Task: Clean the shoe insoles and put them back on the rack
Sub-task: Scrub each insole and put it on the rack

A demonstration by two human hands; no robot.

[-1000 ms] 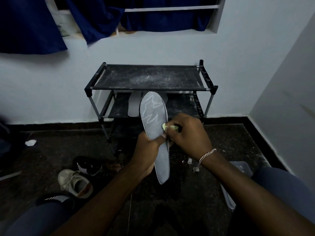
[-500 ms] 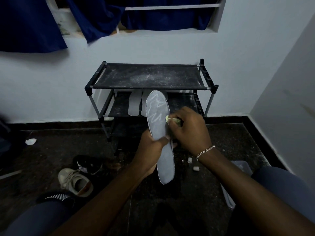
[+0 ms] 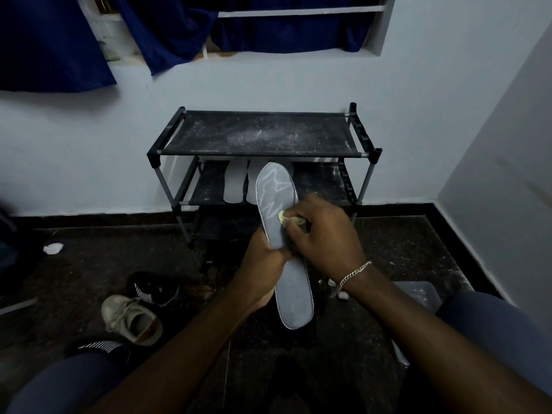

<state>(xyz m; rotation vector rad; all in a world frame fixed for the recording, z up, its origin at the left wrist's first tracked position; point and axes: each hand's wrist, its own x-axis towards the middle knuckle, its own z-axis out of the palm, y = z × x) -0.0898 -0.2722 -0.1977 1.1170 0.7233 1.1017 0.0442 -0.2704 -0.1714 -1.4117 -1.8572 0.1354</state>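
Yellow-green and small, a cleaning wad (image 3: 281, 216) is being pinched in the curled fingertips of the right hand (image 3: 325, 237), which is pressing it against the grey insole (image 3: 294, 294) a little above mid-length. The left hand (image 3: 263, 265) is gripping the insole's waist from the nine o'clock side, fingers curled round its edge. It is holding the insole in the air with the toe pointing to twelve o'clock and the heel to six.

The insole is looking thin, light and bendy, so it is probably flexing away under any firm rub. Holding it at the waist, close behind the rubbed patch, is likely giving the best support, and the fabric-like face should not be slipping.

That face is showing flat grey with a paler rim and whitish zigzag scrawls over the toe half, while the heel half is looking plain.

Beyond the toe, at twelve o'clock, the black rack (image 3: 260, 135) is standing against the wall, dusted white, with pale insoles (image 3: 234, 185) lying on its middle shelf.
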